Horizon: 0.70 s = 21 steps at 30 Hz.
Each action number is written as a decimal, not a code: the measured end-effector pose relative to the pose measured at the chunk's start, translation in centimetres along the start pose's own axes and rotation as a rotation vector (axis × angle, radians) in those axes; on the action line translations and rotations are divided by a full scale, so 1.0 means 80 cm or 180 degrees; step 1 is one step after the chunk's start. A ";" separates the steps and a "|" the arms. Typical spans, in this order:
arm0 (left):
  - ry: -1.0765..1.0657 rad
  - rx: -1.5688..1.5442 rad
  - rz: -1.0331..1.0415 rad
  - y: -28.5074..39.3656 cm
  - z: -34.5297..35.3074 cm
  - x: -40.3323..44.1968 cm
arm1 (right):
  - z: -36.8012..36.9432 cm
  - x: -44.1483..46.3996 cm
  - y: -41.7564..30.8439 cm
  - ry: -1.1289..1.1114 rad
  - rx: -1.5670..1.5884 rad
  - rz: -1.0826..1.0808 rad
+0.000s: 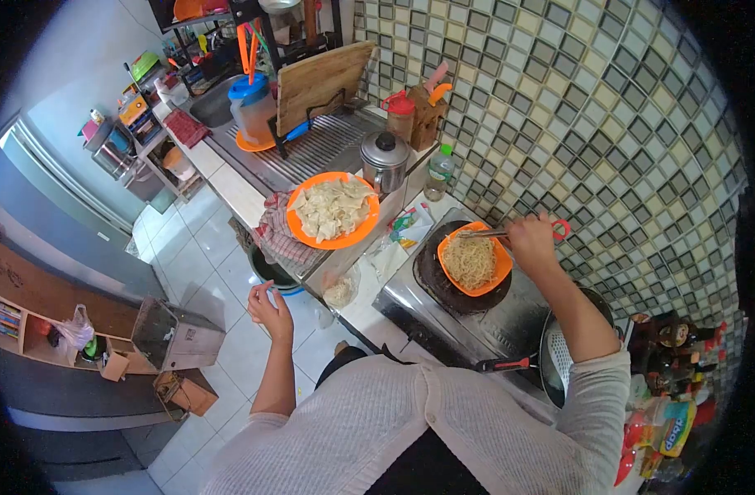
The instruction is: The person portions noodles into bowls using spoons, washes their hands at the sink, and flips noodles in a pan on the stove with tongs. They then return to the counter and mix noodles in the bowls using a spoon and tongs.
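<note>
My right hand [532,243] is closed around metal tongs [484,234] with a red loop at the end. The tips of the tongs reach over the far side of an orange bowl [499,262]. Pale noodles [468,262] fill the bowl, which rests on a dark round burner of the stove [418,305]. My left hand [270,309] hangs in the air over the floor, holding nothing, its fingers loosely bent and apart. Nearest to it is a red checked cloth [280,231] at the counter's edge. An orange plate [338,241] of pale, flat folded pieces [332,206] stands beside the cloth.
A lidded metal pot [385,161] and a green-capped bottle [439,173] stand behind the stove. A wok [550,355] with a slotted spatula [560,355] sits at the right, by sauce bottles [670,363]. A cutting board [321,87] leans in a rack; a bucket [266,268] stands below.
</note>
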<state>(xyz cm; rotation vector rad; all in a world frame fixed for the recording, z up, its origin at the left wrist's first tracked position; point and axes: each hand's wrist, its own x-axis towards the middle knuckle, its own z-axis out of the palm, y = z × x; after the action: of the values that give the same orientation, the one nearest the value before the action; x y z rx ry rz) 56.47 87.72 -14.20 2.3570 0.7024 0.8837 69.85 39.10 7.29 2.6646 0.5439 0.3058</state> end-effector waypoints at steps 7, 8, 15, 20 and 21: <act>0.0048 -0.0122 0.0126 0.007 0.001 0.007 | 0.005 0.011 -0.017 -0.0646 -0.0074 0.0093; 0.0048 -0.0119 0.0129 0.006 0.000 0.007 | 0.008 0.012 -0.020 -0.0568 -0.0105 0.0063; 0.0004 -0.0012 -0.0022 0.001 -0.007 0.004 | 0.009 0.006 -0.036 -0.0324 -0.0304 -0.0219; -0.0036 -0.0015 -0.0041 -0.004 -0.006 0.005 | 0.014 -0.006 -0.035 0.0136 -0.0421 -0.0642; 0.0019 -0.0001 -0.0008 -0.003 -0.005 0.005 | 0.014 -0.006 -0.031 0.0141 -0.0419 -0.0644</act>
<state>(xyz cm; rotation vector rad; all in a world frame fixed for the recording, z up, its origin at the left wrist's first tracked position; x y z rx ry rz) 56.36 88.25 -13.89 2.3536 0.7075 0.8900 68.91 40.57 5.17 2.4573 0.7730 0.3294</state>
